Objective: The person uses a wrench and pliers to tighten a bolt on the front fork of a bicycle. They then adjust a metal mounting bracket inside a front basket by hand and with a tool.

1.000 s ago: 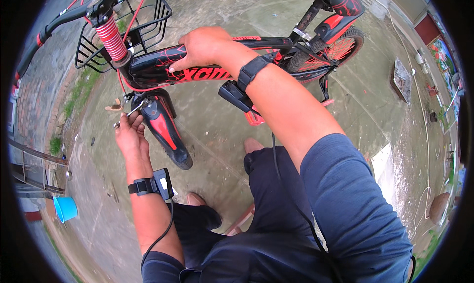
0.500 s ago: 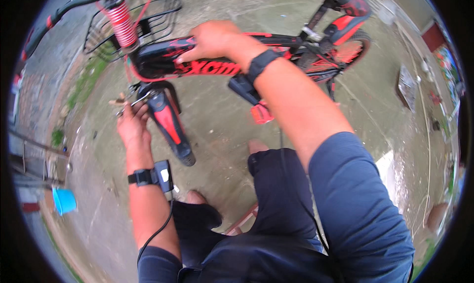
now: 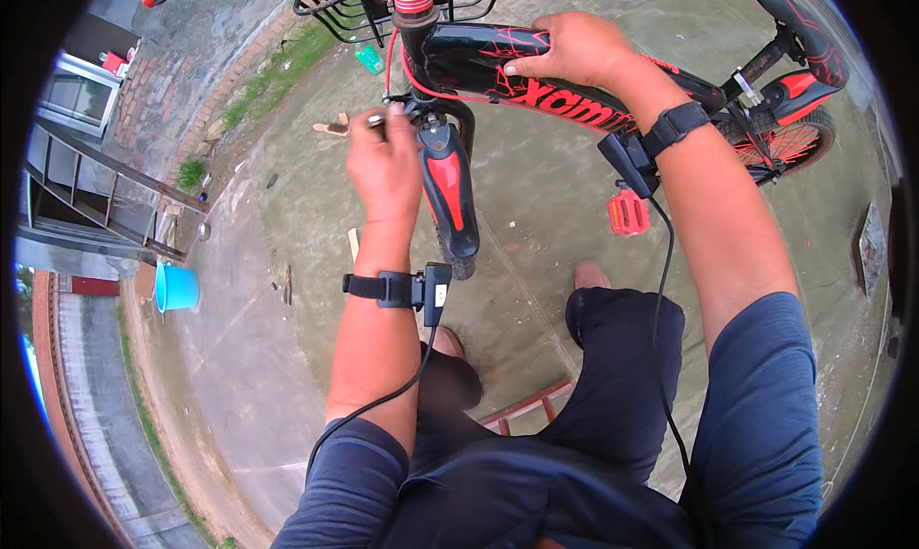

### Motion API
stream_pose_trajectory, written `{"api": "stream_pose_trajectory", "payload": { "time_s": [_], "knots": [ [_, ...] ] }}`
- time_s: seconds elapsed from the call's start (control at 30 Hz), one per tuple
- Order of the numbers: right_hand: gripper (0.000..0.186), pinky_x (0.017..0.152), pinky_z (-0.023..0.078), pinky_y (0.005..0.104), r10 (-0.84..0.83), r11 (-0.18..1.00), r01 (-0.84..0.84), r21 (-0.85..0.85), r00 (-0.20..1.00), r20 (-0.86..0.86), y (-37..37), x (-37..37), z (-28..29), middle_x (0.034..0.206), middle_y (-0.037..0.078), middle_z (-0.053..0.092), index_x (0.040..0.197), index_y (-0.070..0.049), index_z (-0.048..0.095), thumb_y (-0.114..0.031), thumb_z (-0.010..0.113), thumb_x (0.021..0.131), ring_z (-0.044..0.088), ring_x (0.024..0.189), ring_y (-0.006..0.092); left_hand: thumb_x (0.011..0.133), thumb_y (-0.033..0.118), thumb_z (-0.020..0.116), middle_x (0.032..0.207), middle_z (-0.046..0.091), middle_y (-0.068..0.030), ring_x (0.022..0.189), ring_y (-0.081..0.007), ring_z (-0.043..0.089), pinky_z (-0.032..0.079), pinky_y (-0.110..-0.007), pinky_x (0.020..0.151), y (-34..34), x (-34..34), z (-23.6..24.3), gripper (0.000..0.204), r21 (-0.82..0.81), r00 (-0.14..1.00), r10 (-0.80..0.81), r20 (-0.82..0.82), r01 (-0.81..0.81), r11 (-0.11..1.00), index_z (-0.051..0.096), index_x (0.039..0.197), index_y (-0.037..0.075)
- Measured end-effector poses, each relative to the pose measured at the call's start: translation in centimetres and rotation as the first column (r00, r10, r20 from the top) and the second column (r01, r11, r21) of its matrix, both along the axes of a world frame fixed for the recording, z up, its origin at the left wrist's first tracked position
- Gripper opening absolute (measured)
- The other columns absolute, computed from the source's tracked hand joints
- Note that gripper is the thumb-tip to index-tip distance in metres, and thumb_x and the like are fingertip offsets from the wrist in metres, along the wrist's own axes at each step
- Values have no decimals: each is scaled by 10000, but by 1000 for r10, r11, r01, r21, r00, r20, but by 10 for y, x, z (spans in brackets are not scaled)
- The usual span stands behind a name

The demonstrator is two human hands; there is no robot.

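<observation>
Bicycle frame (image 3: 560, 97) clasped by the right hand (image 3: 586, 51); the left hand (image 3: 385, 164) pinches a metal tool (image 3: 376, 120), which could slip if loosely held.

Short navy sleeves (image 3: 763, 381) go with dark trousers (image 3: 622, 358), and black wrist straps (image 3: 676, 129) carry black boxes (image 3: 437, 292) with cables (image 3: 672, 238).

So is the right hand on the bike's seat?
No, the right hand lies over the black-and-red bike frame, well away from the seat.

Fender (image 3: 448, 180) and pedal (image 3: 628, 213) flank an open gap.
</observation>
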State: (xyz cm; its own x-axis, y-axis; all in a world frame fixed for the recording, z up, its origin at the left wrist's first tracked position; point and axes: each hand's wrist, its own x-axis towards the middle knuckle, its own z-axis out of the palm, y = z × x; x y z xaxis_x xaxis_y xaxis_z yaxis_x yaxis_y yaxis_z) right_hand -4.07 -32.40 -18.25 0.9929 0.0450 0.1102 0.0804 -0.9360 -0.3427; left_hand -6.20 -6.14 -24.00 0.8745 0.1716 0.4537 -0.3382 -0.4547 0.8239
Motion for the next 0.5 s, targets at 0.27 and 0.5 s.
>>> {"api": "stream_pose_trajectory", "payload": {
  "time_s": [0.27,0.5],
  "knots": [
    [663,788,514,404,0,999,-2,54,1000,25,-2,-1,-2,925,116,702,1039,-111,693,-669,717,681,662,885,310,998,205,451,772,614,-82,588,-175,594,423,-272,465,26,15,-23,175,-773,888,-198,-416,-231,591,489,1032,38],
    [678,792,514,404,-14,999,13,31,1000,25,-1,-2,-2,938,105,706,1048,-119,697,-686,708,676,663,899,305,1015,206,393,839,607,-80,622,-155,589,446,-255,484,32,27,-47,194,-915,852,-367,-374,-273,298,482,1060,41]
  ]
}}
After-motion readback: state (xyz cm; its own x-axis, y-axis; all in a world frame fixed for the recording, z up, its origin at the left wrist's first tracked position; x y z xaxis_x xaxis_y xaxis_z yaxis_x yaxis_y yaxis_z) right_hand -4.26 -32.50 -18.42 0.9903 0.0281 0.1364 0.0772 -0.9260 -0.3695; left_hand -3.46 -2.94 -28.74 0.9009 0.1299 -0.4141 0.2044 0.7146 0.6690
